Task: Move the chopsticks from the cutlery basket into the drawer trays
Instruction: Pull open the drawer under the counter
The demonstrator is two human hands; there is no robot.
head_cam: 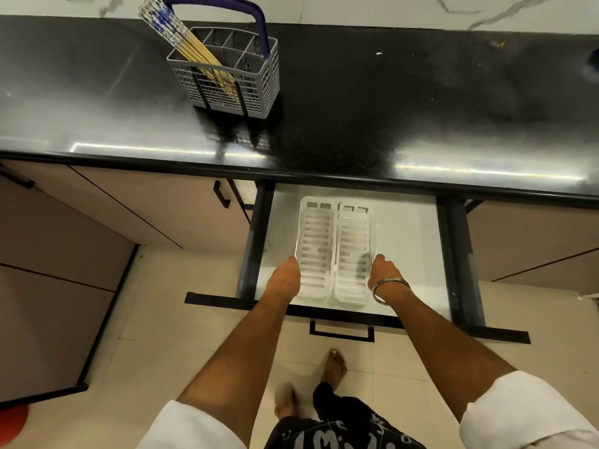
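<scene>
Two trays (334, 251) in open drawer (411, 228), black countertop (356, 102)

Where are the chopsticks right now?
In the head view, upper left: the chopsticks stand bundled in the grey cutlery basket on the black counter, leaning left.

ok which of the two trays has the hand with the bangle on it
The right tray: the right hand, bangle on its wrist, grips its outer edge. The left tray is held by the bare-wristed left hand.

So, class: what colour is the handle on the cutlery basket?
Dark blue handle on the grey cutlery basket, clearest in the head view.
</scene>
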